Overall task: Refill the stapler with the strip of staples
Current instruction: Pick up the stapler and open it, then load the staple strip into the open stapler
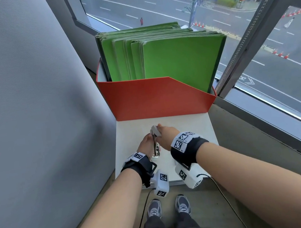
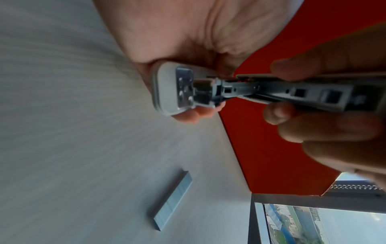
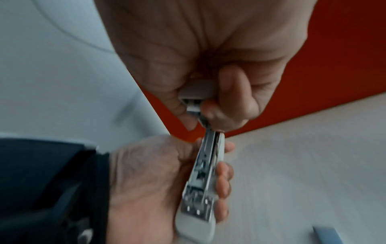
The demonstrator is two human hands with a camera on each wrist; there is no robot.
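Above the white table point(image 1: 187, 128), both hands hold the white-and-metal stapler point(image 1: 156, 147) end-on. My left hand point(image 1: 145, 145) grips its near body, fingers curled round the white shell, with the metal underside point(image 3: 199, 180) showing. My right hand point(image 1: 167, 133) pinches the grey far end piece point(image 3: 197, 91), which stands slightly off the body on a thin metal part. In the left wrist view, the right fingers point(image 2: 309, 128) close round the metal rail point(image 2: 303, 95). The strip of staples point(image 2: 171, 201) lies loose on the table below the hands, and its tip shows in the right wrist view point(image 3: 327, 234).
A red file box point(image 1: 153, 98) full of green folders point(image 1: 181, 59) stands at the table's far edge. A grey padded partition point(image 1: 29, 90) rises on the left. A window point(image 1: 274, 79) runs along the right. Cables hang from the wrist cameras towards the floor.
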